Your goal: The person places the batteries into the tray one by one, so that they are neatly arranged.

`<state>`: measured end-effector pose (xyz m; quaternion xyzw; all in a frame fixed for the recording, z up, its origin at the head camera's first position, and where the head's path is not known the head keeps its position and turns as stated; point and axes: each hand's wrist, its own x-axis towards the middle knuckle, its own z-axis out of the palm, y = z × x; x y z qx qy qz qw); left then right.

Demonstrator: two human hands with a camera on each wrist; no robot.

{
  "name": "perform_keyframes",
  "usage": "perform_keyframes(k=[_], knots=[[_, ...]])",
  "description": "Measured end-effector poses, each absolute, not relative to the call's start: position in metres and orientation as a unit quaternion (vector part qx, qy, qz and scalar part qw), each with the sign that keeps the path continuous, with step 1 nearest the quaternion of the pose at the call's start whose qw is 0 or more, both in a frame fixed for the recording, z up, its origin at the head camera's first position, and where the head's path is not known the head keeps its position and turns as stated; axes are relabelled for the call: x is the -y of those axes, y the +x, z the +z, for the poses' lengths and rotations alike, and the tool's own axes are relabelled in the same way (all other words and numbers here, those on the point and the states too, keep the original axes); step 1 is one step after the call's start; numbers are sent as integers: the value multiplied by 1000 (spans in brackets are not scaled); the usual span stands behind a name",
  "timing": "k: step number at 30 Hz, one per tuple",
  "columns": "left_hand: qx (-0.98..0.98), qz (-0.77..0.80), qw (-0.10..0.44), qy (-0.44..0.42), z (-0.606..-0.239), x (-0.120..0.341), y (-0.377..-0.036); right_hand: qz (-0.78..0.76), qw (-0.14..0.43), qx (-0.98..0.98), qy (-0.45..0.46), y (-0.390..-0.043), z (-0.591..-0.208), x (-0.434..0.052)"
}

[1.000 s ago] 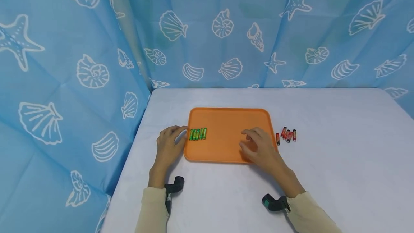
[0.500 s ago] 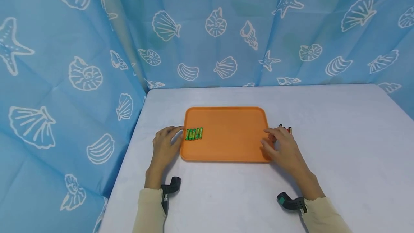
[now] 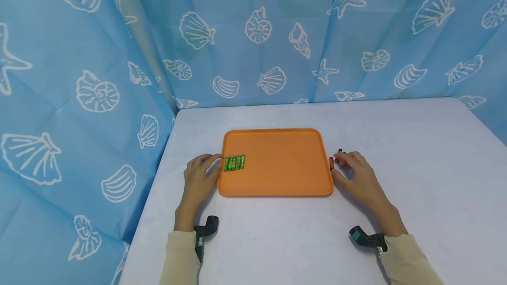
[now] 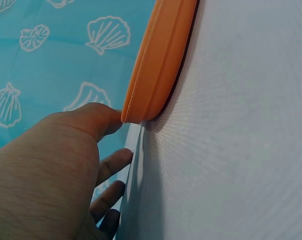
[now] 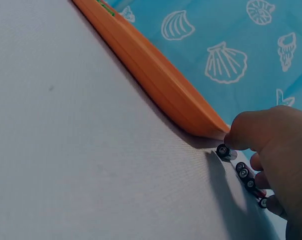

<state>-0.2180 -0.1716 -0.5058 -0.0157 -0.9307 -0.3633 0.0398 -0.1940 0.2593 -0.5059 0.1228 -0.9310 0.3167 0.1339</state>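
a: where is the left hand [image 3: 196, 179] being kept?

b: it is being rested on the table [image 3: 416, 179] at the left edge of the orange tray [image 3: 277, 179]. in the left wrist view the thumb is being pressed against the tray's rim [image 4: 158, 65], and the other fingers are being held loosely straight below it. nothing is being gripped by it.

a: what is being carried by the tray?

b: a row of green batteries [image 3: 234, 162] is being carried near its left edge, side by side and touching, just beside the left hand's fingertips.

a: and the right hand [image 3: 358, 178]?

b: it is being held on the table just off the tray's right edge, over the red batteries [image 3: 332, 163]. in the right wrist view the batteries [image 5: 243, 172] are being shown lying in a row under the curled fingers, with the thumb being set against the one nearest the tray. whether a battery is actually being pinched cannot be told.

a: what else is being shown?

b: a blue curtain [image 3: 79, 78] printed with shells is being hung behind and to the left of the table.
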Motion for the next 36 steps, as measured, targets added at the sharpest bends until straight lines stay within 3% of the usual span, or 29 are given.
perform_keyframes(k=[18, 36], knots=[[932, -357, 52, -34, -509, 174, -220, 308, 73, 939, 131, -208, -514, -265], [933, -358, 42, -21, -506, 173, -217, 320, 101, 928, 164, -208, -511, -266]])
